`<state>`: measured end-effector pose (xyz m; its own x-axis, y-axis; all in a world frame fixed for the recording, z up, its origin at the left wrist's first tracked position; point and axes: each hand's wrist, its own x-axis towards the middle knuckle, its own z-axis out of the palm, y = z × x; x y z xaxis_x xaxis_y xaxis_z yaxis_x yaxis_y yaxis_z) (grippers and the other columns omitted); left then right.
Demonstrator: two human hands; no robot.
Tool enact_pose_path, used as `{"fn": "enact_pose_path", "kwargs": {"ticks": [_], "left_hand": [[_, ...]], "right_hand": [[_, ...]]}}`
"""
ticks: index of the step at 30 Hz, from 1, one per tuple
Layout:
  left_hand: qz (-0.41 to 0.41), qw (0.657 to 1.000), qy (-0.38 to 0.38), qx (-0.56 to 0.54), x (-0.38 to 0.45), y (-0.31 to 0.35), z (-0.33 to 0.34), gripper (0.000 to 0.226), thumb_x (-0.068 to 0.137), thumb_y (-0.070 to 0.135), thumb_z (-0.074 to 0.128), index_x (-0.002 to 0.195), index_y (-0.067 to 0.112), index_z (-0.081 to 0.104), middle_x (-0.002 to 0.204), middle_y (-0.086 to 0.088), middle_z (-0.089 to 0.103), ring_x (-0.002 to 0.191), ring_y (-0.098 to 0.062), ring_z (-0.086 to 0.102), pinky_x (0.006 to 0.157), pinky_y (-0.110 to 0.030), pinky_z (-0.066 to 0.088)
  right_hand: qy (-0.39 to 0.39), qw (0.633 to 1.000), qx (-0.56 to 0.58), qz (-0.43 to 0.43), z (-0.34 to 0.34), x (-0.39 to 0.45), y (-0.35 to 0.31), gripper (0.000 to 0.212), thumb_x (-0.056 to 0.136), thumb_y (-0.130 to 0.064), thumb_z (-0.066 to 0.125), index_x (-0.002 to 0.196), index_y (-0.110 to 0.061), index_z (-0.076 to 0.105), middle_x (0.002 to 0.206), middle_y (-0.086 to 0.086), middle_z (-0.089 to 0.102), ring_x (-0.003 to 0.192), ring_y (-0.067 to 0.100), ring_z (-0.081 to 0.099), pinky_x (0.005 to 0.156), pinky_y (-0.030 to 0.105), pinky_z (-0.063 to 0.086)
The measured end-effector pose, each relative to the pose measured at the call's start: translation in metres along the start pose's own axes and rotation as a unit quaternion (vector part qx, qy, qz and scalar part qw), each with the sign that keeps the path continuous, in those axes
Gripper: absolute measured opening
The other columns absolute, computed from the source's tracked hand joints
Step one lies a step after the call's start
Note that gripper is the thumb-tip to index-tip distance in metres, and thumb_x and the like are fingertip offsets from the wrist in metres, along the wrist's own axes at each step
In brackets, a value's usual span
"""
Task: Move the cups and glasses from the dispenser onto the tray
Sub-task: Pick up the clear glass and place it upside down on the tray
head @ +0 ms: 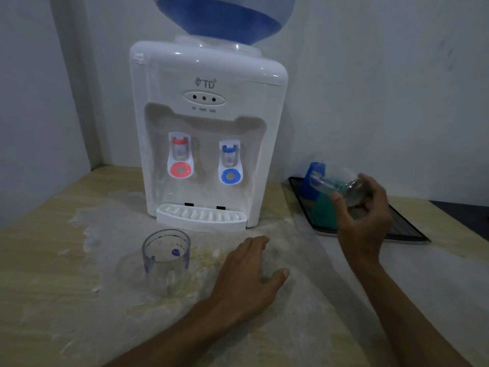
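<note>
A white water dispenser [206, 133] stands at the back of the table, its drip grille [201, 217] bare. My right hand [367, 218] grips a clear glass [330, 181], tipped on its side above the dark tray [404, 229] at the right. On the tray sit a blue cup [308, 186] and a teal cup [324, 213], both upside down. A clear glass mug [165, 258] with blue marks stands upright on the table in front of the dispenser. My left hand [248, 276] rests flat on the table to the right of the mug, holding nothing.
A blue water bottle [225, 17] sits upturned on the dispenser. The wooden table [53, 287] carries a worn, whitish film. Walls close in behind and on the left. A dark surface [460, 213] borders the table's far right.
</note>
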<state>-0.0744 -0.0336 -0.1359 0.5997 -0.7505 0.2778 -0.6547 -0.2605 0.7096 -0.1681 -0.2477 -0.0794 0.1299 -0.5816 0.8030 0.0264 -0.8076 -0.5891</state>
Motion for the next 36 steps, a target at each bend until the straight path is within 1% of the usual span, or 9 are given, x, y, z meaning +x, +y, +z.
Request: {"fn": "enact_pose_path", "kwargs": {"ticks": [3,8,11,15,19,25,30,33,36], "left_hand": [[0.009,1.000,0.002,-0.006,-0.001,-0.001,0.000,0.073,0.085,0.065,0.056,0.148,0.032,0.036,0.143,0.015,0.046,0.130,-0.006,0.045,0.108,-0.034,0.044],[0.012,1.000,0.005,-0.002,-0.001,-0.002,0.001,0.073,0.086,0.065,0.056,0.148,0.033,0.036,0.142,0.016,0.045,0.130,-0.006,0.044,0.109,-0.032,0.041],[0.011,1.000,0.001,0.008,0.000,-0.001,0.001,0.073,0.087,0.066,0.056,0.149,0.034,0.034,0.145,0.017,0.042,0.132,-0.006,0.041,0.112,-0.031,0.038],[0.009,1.000,0.006,0.009,-0.003,-0.001,-0.002,0.072,0.086,0.067,0.055,0.148,0.036,0.034,0.144,0.019,0.041,0.132,-0.003,0.039,0.113,-0.030,0.036],[0.020,1.000,0.005,0.014,-0.003,-0.004,-0.002,0.071,0.086,0.070,0.050,0.147,0.037,0.034,0.142,0.021,0.041,0.133,-0.002,0.039,0.114,-0.031,0.034],[0.031,0.999,0.007,0.013,0.001,-0.005,-0.001,0.069,0.087,0.071,0.050,0.146,0.041,0.031,0.139,0.027,0.036,0.129,0.004,0.035,0.112,-0.022,0.031],[0.034,0.999,0.006,0.020,0.000,-0.006,-0.001,0.069,0.085,0.072,0.049,0.145,0.042,0.032,0.138,0.028,0.036,0.130,0.004,0.034,0.112,-0.024,0.031],[0.039,0.999,0.010,0.024,0.000,-0.005,-0.002,0.067,0.087,0.070,0.051,0.145,0.042,0.033,0.137,0.028,0.036,0.128,0.005,0.034,0.112,-0.022,0.029],[0.044,0.999,0.010,0.026,0.000,-0.004,-0.002,0.067,0.087,0.069,0.051,0.145,0.041,0.034,0.137,0.028,0.037,0.128,0.005,0.034,0.113,-0.023,0.029]], "right_hand": [[0.086,0.996,0.004,0.005,-0.012,0.016,0.002,0.054,0.089,-0.025,0.076,0.135,-0.007,0.055,0.128,0.014,0.061,0.112,0.025,0.063,0.090,0.030,0.057],[0.161,0.986,0.011,0.051,-0.030,0.064,0.022,0.054,0.084,-0.030,0.077,0.130,-0.008,0.059,0.126,0.013,0.065,0.112,0.022,0.066,0.094,0.034,0.057],[0.085,0.988,-0.068,0.113,-0.031,0.102,0.041,0.057,0.080,-0.034,0.078,0.131,-0.013,0.060,0.127,0.011,0.066,0.109,0.021,0.065,0.092,0.029,0.055],[-0.077,0.964,-0.190,0.172,-0.025,0.140,0.082,0.062,0.079,-0.033,0.082,0.133,-0.013,0.059,0.130,0.015,0.065,0.114,0.028,0.064,0.099,0.036,0.050],[-0.288,0.886,-0.336,0.142,-0.023,0.169,0.116,0.063,0.081,-0.026,0.084,0.137,-0.014,0.058,0.130,0.019,0.066,0.116,0.034,0.063,0.101,0.041,0.048],[-0.528,0.750,-0.390,0.087,-0.014,0.198,0.133,0.065,0.082,-0.009,0.080,0.139,-0.026,0.053,0.139,0.009,0.059,0.109,0.020,0.056,0.097,0.040,0.047],[-0.559,0.718,-0.409,0.064,0.000,0.194,0.140,0.067,0.085,-0.002,0.075,0.143,-0.024,0.050,0.143,0.011,0.056,0.111,0.021,0.053,0.094,0.034,0.041],[-0.539,0.745,-0.385,0.076,0.004,0.191,0.143,0.057,0.092,-0.004,0.063,0.143,-0.028,0.052,0.146,0.010,0.055,0.125,0.027,0.055,0.104,0.041,0.044],[-0.495,0.788,-0.341,0.129,0.007,0.185,0.143,0.046,0.097,-0.014,0.055,0.140,-0.028,0.056,0.140,0.014,0.060,0.123,0.030,0.057,0.106,0.048,0.047]]}}
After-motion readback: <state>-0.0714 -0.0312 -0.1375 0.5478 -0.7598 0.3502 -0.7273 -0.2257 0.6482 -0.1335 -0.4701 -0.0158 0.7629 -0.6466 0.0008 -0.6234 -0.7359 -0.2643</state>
